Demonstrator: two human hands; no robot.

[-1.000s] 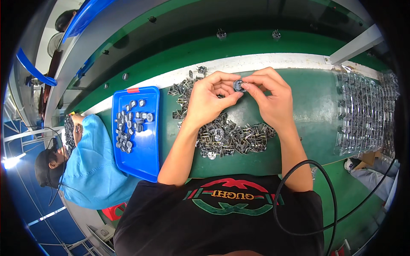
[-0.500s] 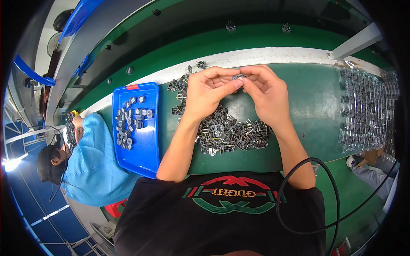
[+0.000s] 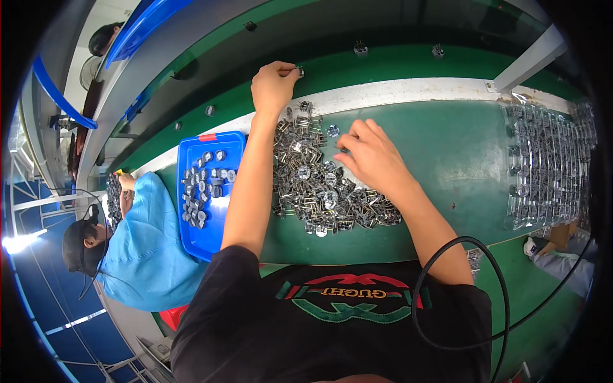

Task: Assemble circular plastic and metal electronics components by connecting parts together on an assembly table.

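My left hand (image 3: 273,88) reaches out over the far green strip, past the white rail. Thumb and forefinger pinch a small metal-and-dark electronic part (image 3: 299,72). My right hand (image 3: 369,156) hovers at the right edge of a heap of small electronic parts with metal legs (image 3: 303,172). Its fingers are curled in, and a dark bit shows at the fingertips, too small to name. Just beyond those fingers a single round silvery part (image 3: 332,131) lies on the green tabletop (image 3: 447,159).
Left of the heap sits a blue tray (image 3: 214,239) with dark round caps (image 3: 201,185). Clear packs of parts (image 3: 543,166) line the right side. Several parts stand along the far green strip (image 3: 408,60). A co-worker in blue (image 3: 150,249) sits at left; a black cable (image 3: 504,300) loops by my right arm.
My hands were together over the heap with a small part between their fingertips. Now the left has carried a part far left over the strip, and the right has moved down toward the heap.
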